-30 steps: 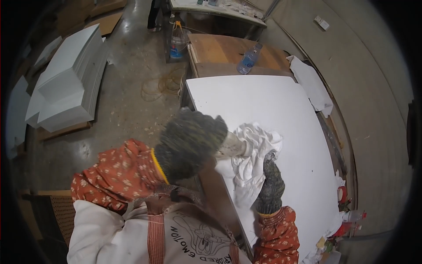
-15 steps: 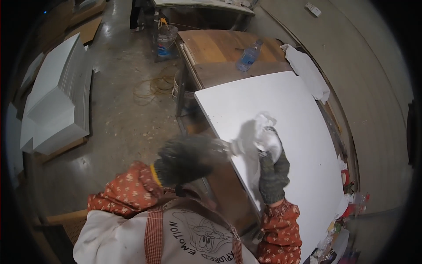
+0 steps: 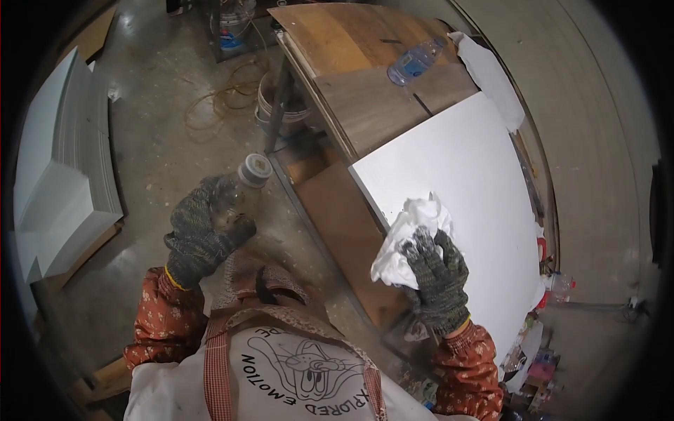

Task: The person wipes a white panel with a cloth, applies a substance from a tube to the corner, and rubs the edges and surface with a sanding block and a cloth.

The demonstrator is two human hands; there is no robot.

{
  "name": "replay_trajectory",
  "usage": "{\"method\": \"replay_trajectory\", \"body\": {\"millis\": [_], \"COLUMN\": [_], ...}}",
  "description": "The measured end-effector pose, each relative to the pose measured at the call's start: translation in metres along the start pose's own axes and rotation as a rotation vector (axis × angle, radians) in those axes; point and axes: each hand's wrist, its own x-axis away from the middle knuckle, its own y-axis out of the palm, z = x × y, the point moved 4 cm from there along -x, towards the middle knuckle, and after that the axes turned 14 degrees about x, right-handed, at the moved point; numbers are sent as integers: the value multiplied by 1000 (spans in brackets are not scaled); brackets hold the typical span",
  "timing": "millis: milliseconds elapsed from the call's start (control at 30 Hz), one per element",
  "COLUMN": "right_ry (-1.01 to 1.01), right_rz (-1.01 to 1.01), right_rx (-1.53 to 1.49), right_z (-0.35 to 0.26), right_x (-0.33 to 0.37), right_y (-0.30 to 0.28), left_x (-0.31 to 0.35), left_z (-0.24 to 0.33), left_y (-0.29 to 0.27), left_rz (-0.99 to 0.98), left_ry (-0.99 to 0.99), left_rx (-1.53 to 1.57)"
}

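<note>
In a dark grey knitted glove, my left hand [image 3: 200, 228] is wrapped round a clear plastic bottle [image 3: 239, 193] with a white cap, held tilted over the floor beside the bench. My right hand [image 3: 437, 277], gloved the same way, presses a crumpled white cloth [image 3: 411, 238] at the near left edge of a white panel [image 3: 484, 182]. Part of the cloth hangs past that edge. The panel lies flat on the workbench, and its near end is hidden behind my right arm.
On the bench's wooden top [image 3: 351, 42] lies a second clear bottle [image 3: 415, 63], with a white cloth [image 3: 488, 74] along the far right side. A bucket [image 3: 270, 105] stands by the bench leg. Stacked white panels [image 3: 63, 161] are at the left. Clutter [image 3: 523, 358] lines the right edge.
My left hand has moved left, carrying the bottle away from the panel. My right hand has drawn the cloth nearer, to the panel's left edge. The whole view has shifted.
</note>
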Motion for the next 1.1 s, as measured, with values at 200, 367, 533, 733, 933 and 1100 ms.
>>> {"method": "replay_trajectory", "body": {"millis": [200, 367, 533, 733, 933, 1100], "right_ry": [18, 73, 48, 130, 129, 260], "right_rz": [-51, 62, 35, 31, 160, 475], "right_rx": [-8, 102, -20, -79, -123, -21], "right_z": [-15, -3, -14, -9, 8, 91], "right_x": [-93, 5, -92, -100, -123, -164], "right_y": [-5, 9, -7, -1, -6, 30], "left_x": [-32, -30, -40, -46, -44, -40], "left_z": [-4, -10, -12, 1, -3, 6], "left_y": [2, 11, 12, 13, 24, 26], "left_rz": [-47, 15, 9, -6, -3, 33], "left_ry": [63, 35, -49, 174, -10, 59], "left_rx": [138, 115, 130, -154, 120, -9]}}
